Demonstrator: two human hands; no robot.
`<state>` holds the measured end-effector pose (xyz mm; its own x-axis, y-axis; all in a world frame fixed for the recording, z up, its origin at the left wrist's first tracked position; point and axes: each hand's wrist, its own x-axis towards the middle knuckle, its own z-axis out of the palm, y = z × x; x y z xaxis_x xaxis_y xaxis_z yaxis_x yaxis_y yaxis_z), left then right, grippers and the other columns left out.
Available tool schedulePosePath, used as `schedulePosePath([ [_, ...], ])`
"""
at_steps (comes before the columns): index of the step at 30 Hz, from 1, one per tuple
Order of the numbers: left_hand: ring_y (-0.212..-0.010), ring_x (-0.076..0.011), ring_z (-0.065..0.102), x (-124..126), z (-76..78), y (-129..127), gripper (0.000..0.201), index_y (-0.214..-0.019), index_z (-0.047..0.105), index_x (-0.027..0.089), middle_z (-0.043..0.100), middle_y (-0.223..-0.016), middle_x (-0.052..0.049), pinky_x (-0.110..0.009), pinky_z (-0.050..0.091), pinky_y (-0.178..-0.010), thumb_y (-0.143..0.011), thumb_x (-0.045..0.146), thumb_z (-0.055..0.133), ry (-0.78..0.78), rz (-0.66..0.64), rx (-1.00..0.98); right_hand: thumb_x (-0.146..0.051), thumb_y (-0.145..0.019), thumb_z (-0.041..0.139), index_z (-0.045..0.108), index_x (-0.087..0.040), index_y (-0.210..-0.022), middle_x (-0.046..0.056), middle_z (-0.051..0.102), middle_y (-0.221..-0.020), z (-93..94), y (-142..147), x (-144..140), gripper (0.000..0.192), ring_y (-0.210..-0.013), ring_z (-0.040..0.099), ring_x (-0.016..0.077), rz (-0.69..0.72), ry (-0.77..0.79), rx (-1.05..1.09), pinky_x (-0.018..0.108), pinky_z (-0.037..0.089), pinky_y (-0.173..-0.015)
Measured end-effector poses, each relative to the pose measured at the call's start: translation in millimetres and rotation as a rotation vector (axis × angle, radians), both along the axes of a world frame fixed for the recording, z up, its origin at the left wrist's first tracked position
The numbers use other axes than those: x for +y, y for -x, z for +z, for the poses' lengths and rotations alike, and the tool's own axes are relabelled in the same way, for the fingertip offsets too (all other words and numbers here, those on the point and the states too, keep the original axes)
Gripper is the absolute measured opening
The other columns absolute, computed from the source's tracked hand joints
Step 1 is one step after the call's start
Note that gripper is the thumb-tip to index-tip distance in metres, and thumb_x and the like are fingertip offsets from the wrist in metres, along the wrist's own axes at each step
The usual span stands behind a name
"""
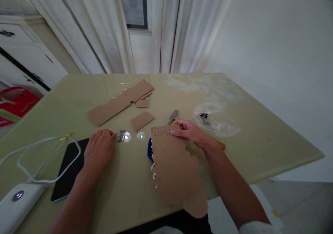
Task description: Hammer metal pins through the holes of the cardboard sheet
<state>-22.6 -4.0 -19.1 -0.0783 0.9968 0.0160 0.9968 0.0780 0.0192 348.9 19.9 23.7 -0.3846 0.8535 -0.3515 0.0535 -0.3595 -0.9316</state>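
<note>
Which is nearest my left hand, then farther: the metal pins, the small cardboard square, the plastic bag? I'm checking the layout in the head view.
From the left hand:
1. Metal pins, at its fingertips.
2. Small cardboard square, beyond them, mid-table.
3. Plastic bag, far right, past the right hand.

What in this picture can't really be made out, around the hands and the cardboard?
- Blue thing: head view, mostly covered by the perforated cardboard piece; what it is can't be told.
- Small metal bits at the left hand: too small and glary to identify.
- Dark items in the clear plastic bag: too small.
- Grey tool: partly behind the right hand.
- White device: cut off by the picture's left edge.
</note>
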Motion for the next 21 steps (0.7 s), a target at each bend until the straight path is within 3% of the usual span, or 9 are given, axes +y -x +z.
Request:
schedulePosePath([
  [3, -0.111, -0.0403, 0.066, -1, 3.3, -2, 0.036, -0.111, 0.068, 0.013, 0.071, -0.112, -0.022, -0.05, 0.051, -0.098, -0.109, 0.03, 0.037, -0.067, 0.039, 0.018, -0.053, -0.072, 0.098, 0.071, -0.02, -0.102, 0.002, 0.076, -0.091, -1.6, 0, 0, 0.052, -0.074, 0.069, 0.0149, 0.01, -0.011, -0.001, 0.026, 0.053, -0.066],
  [6, -0.11, -0.0377, 0.066, 0, 9.1, -7, 0.037, -0.116, 0.068, 0.016, 0.074, -0.111, -0.018, -0.051, 0.052, -0.1, -0.109, 0.037, 0.038, -0.212, 0.073, -0.171, -0.053, -0.074, 0.097, 0.073, -0.02, -0.103, 0.002, 0.075, -0.092, -2.6, 0, 0, 0.05, -0.076, 0.069, 0.0156, 0.012, -0.025, -0.005, 0.026, 0.053, -0.066],
  [10, -0.103, -0.0285, 0.071, -4, 21.7, -27, 0.036, -0.122, 0.073, 0.021, 0.078, -0.117, -0.011, -0.042, 0.057, -0.094, -0.104, 0.043, 0.051, -0.33, -0.041, -0.687, -0.052, -0.075, 0.096, 0.073, -0.021, -0.105, 0.003, 0.075, -0.096, -4.1, 1, 1, 0.049, -0.08, 0.069, 0.0172, 0.015, -0.04, -0.013, 0.027, 0.053, -0.066],
  [14, -0.089, -0.0221, 0.075, -14, 47.3, -64, 0.029, -0.111, 0.075, 0.022, 0.081, -0.099, -0.005, -0.033, 0.059, -0.078, -0.098, 0.046, 0.067, -0.308, -0.095, -1.145, -0.053, -0.077, 0.094, 0.072, -0.022, -0.103, 0.001, 0.071, -0.088, -5.8, 1, 1, 0.045, -0.072, 0.063, 0.0146, 0.021, -0.069, -0.045, 0.024, 0.045, -0.058],
  [18, -0.092, -0.0189, 0.077, -14, 69.2, -96, 0.021, -0.106, 0.073, 0.022, 0.081, -0.099, -0.004, -0.032, 0.062, -0.086, -0.097, 0.041, 0.075, -0.369, -0.237, -1.335, -0.05, -0.075, 0.097, 0.072, -0.021, -0.101, 0.0, 0.072, -0.091, -2.7, 3, -1, 0.046, -0.075, 0.065, 0.0146, -0.017, -0.032, 0.077, 0.025, 0.049, -0.065],
  [21, -0.09, -0.0171, 0.077, -9, 63.6, -108, 0.017, -0.105, 0.073, 0.021, 0.081, -0.097, -0.004, -0.031, 0.063, -0.088, -0.099, 0.037, 0.075, -0.415, -0.322, -1.36, -0.05, -0.072, 0.099, 0.071, -0.021, -0.099, 0.0, 0.072, -0.09, -0.6, 4, -1, 0.048, -0.073, 0.065, 0.0146, -0.042, 0.002, 0.123, 0.027, 0.05, -0.066],
])
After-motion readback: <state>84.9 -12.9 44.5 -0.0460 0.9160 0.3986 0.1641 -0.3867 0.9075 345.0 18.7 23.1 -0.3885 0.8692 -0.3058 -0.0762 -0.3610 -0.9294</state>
